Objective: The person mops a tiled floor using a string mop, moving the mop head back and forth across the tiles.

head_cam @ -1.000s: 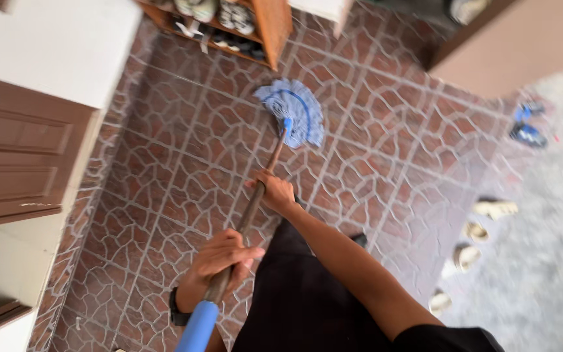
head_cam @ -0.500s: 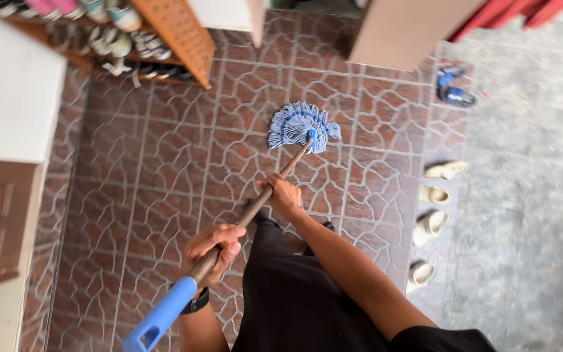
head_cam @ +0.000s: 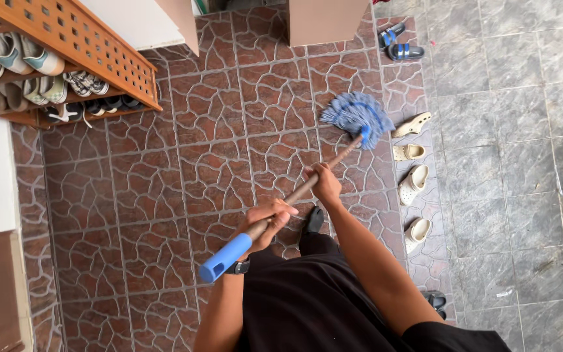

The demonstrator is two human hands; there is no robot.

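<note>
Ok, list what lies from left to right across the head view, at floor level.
Wooden shoe rack → left hand → right hand → blue mop head → row of pale clogs → grey tiles.

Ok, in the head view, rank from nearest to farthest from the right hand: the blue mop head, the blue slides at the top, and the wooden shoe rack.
From the right hand, gripping the mop handle:
1. Blue mop head, just ahead on the brown tiles, at the handle's end.
2. Blue slides, farther ahead and slightly right, near the top edge.
3. Wooden shoe rack, far off to the upper left.
</note>
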